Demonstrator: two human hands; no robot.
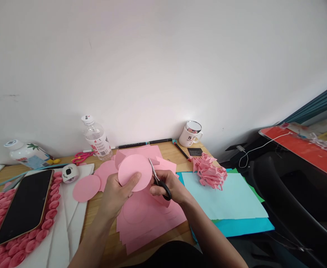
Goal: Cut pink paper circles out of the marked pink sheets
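A round pink paper disc (131,167) is pinched in my left hand (118,191), its thumb lying on the face. My right hand (167,186) grips black-handled scissors (165,189), their blades apart at the disc's right edge. Just behind the blades a strip of pink paper sticks out; whether it still joins the disc I cannot tell. Under both hands lies a stack of pink sheets (149,230), with a circle outline drawn on the top one. Cut pink circles (86,188) rest to the left of my left hand.
Crumpled pink scraps (210,171) sit on pale blue sheets (222,201) at right. A mug (190,134) and a plastic bottle (98,139) stand by the wall. At left, a phone (25,204) lies on rolled pink paper flowers (15,257); pink scissors (82,157) are behind.
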